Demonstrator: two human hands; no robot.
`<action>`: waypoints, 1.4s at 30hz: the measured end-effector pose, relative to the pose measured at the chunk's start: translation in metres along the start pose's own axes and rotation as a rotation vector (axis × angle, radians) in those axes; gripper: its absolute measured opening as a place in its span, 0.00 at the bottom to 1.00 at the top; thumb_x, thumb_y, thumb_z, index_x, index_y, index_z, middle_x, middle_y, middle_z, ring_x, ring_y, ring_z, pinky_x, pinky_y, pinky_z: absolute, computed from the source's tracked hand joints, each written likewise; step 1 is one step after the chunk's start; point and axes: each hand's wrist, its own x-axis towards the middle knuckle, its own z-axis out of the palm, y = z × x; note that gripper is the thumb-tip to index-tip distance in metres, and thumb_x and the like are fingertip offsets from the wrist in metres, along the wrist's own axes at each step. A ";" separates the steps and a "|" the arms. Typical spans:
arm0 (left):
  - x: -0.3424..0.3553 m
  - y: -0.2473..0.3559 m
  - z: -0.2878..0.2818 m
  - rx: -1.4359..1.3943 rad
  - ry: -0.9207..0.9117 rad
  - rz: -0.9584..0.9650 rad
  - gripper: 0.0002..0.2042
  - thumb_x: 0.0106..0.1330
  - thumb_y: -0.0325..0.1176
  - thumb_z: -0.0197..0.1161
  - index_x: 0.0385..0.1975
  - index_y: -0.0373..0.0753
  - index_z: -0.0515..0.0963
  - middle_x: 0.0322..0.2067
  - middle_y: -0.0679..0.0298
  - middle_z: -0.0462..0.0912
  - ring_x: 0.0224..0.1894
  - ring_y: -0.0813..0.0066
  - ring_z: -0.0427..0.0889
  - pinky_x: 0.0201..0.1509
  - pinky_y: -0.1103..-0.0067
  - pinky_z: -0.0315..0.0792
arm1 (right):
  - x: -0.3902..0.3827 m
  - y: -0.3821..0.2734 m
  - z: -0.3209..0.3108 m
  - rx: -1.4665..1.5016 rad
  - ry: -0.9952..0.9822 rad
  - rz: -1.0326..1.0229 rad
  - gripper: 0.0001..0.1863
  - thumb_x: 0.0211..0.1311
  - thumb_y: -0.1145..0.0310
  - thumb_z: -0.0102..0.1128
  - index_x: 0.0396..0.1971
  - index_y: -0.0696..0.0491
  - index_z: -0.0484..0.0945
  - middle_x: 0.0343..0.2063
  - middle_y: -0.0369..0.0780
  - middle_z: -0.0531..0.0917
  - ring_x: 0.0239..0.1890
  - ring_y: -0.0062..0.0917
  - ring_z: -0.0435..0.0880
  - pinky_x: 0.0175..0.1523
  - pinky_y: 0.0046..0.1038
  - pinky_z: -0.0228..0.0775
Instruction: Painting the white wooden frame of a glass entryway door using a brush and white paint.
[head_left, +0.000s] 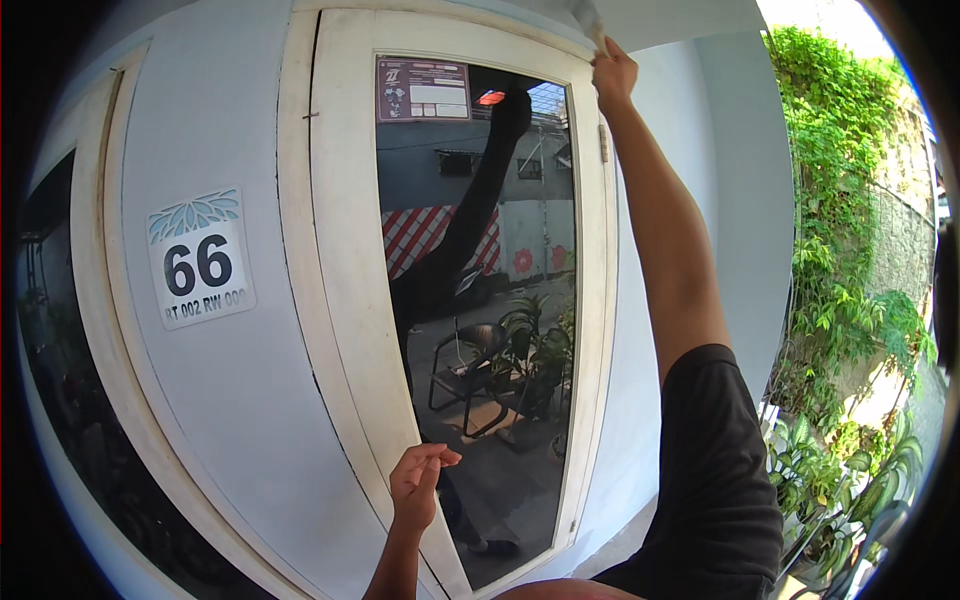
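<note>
In the head view, your right hand (615, 75) is shut round the lower end of a pale brush-like tool (590, 20), up at the top edge, just beside the upper right corner of the white door frame (600, 100). The tool's far end is blurred, so you can't tell whether it touches the frame or the wall above.

It looks light and should swing easily from the wrist. The handle is probably stiff and the wide end softer, but the blur leaves that unsure. Gripping low gives you reach; a hold closer to the wide end would likely steady it. Nothing about it suggests a fragile thing, though a damp palm could let it slip.

Your right arm rises nearly straight, elbow almost fully extended, its dark sleeve (715, 470) at the lower right. Your left hand (415, 485) is low, in front of the door's left upright, beside the dark glass pane (480, 330). Its fingers curl loosely toward the thumb and no object shows in it; you can't tell whether they pinch something small or touch the door.
</note>
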 end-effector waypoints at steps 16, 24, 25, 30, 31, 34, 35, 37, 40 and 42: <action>0.001 -0.005 0.019 -0.031 -0.010 -0.005 0.09 0.72 0.24 0.50 0.47 0.31 0.75 0.39 0.54 0.83 0.43 0.67 0.82 0.52 0.72 0.75 | -0.104 -0.109 0.091 0.099 -0.197 -0.389 0.21 0.54 0.72 0.58 0.51 0.53 0.81 0.30 0.58 0.83 0.37 0.52 0.83 0.46 0.39 0.74; 0.000 -0.003 0.010 -0.027 0.014 0.001 0.09 0.72 0.24 0.50 0.47 0.31 0.75 0.38 0.54 0.83 0.43 0.68 0.82 0.52 0.73 0.75 | -0.018 -0.132 0.008 0.121 -0.300 -0.246 0.23 0.61 0.73 0.52 0.57 0.51 0.78 0.24 0.37 0.80 0.22 0.20 0.73 0.29 0.27 0.67; 0.000 -0.003 0.009 -0.030 0.013 0.001 0.09 0.72 0.24 0.50 0.47 0.31 0.75 0.38 0.54 0.83 0.43 0.68 0.82 0.52 0.73 0.75 | -0.012 -0.124 -0.007 0.140 -0.253 -0.164 0.24 0.59 0.74 0.52 0.57 0.55 0.77 0.21 0.38 0.78 0.22 0.21 0.71 0.28 0.27 0.66; -0.004 -0.002 0.005 -0.038 0.006 -0.002 0.09 0.72 0.24 0.50 0.47 0.31 0.75 0.38 0.54 0.83 0.43 0.68 0.82 0.52 0.73 0.74 | -0.005 -0.085 -0.061 0.267 -0.006 0.013 0.21 0.58 0.80 0.53 0.52 0.56 0.81 0.23 0.40 0.81 0.19 0.19 0.74 0.21 0.24 0.64; -0.005 -0.001 0.004 -0.040 0.002 -0.011 0.09 0.72 0.24 0.50 0.47 0.31 0.75 0.38 0.54 0.83 0.43 0.68 0.82 0.52 0.73 0.74 | -0.007 -0.079 -0.067 0.288 0.090 0.059 0.22 0.58 0.80 0.52 0.53 0.57 0.80 0.22 0.39 0.80 0.18 0.19 0.73 0.20 0.24 0.63; -0.007 0.001 0.001 -0.028 0.021 -0.001 0.09 0.72 0.25 0.50 0.46 0.31 0.75 0.37 0.54 0.83 0.41 0.68 0.82 0.51 0.73 0.75 | -0.007 -0.078 -0.052 0.380 0.199 0.100 0.21 0.57 0.82 0.50 0.50 0.58 0.81 0.21 0.38 0.78 0.16 0.18 0.72 0.18 0.24 0.62; -0.006 0.002 0.001 -0.006 0.032 0.006 0.09 0.72 0.27 0.50 0.45 0.31 0.75 0.36 0.54 0.84 0.40 0.69 0.83 0.50 0.73 0.76 | -0.007 -0.081 -0.042 0.446 0.220 0.092 0.20 0.56 0.82 0.49 0.47 0.59 0.82 0.19 0.37 0.77 0.15 0.18 0.71 0.18 0.24 0.61; -0.005 0.002 0.000 -0.012 0.040 0.027 0.09 0.72 0.26 0.50 0.46 0.31 0.75 0.36 0.55 0.84 0.40 0.69 0.83 0.50 0.73 0.76 | -0.011 -0.096 -0.003 0.508 0.139 -0.025 0.10 0.56 0.82 0.48 0.32 0.61 0.80 0.17 0.35 0.74 0.16 0.16 0.70 0.17 0.24 0.59; -0.004 0.002 0.003 -0.020 0.042 0.030 0.09 0.72 0.26 0.50 0.46 0.32 0.75 0.36 0.55 0.83 0.40 0.69 0.83 0.50 0.73 0.76 | -0.040 -0.128 0.065 0.437 0.119 -0.105 0.14 0.59 0.81 0.51 0.43 0.60 0.82 0.21 0.36 0.77 0.17 0.17 0.70 0.18 0.23 0.62; -0.004 0.001 0.007 -0.030 0.040 0.026 0.09 0.72 0.26 0.50 0.46 0.32 0.75 0.36 0.55 0.83 0.40 0.69 0.83 0.50 0.72 0.76 | -0.078 -0.144 0.094 0.119 0.074 -0.315 0.24 0.54 0.77 0.49 0.54 0.63 0.76 0.24 0.56 0.81 0.27 0.42 0.81 0.36 0.36 0.70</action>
